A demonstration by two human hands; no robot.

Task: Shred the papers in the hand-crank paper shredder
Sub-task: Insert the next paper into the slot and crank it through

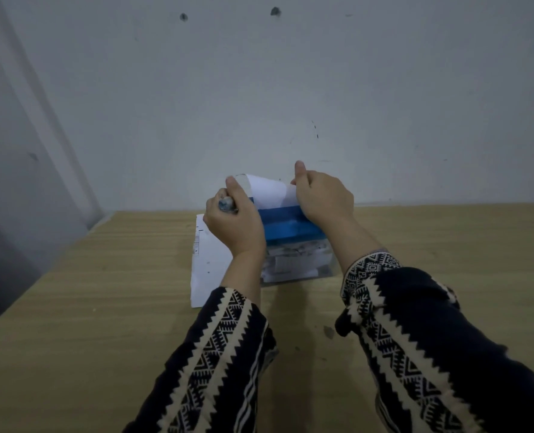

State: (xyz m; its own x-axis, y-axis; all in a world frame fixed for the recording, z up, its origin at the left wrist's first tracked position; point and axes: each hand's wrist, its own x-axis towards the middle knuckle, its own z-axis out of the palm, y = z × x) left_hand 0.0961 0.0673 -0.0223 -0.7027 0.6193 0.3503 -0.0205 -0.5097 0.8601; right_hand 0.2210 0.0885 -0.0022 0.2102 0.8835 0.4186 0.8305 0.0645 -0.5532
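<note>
The left hand [234, 220] curls round the crank knob [227, 204]. The right hand [322, 198] pinches the sheet [268, 192], which stands between both hands in the shredder [290, 228]. More papers [206, 267] lie below the left wrist.

Your little shredder [290, 225] is sitting upright, its blue top over a clear bin [293, 264] that's holding white shreds, with the crank [227, 204] sticking up at its left end. A white sheet [268, 190] is standing in the slot, curling over, and the spare papers [206, 270] are lying flat just left.
</note>
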